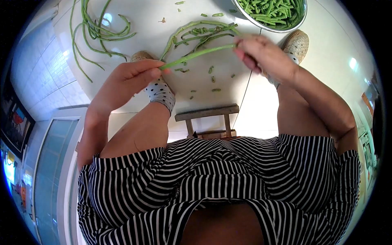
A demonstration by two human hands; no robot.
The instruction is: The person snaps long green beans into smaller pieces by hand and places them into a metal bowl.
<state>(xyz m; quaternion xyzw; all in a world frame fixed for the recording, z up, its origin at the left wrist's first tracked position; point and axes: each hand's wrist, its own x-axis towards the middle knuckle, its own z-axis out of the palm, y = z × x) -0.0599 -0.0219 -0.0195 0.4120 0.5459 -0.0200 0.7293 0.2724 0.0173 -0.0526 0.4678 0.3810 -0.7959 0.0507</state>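
A long green bean is stretched between my two hands above the floor. My left hand pinches its left end between thumb and fingers. At the bean's right end, my right hand has its fingers closed around the tip, slightly blurred. Beneath the held bean, whole beans and short pieces lie on the tiles, some dark or discoloured. More long beans lie in a loose tangle at the upper left. A metal bowl at the upper right holds many short cut bean pieces.
Small bean scraps are scattered over the tiled floor. Two shoes with dotted socks stand either side of them. A small wooden stool is between my legs, and a glass-panelled door is at the left.
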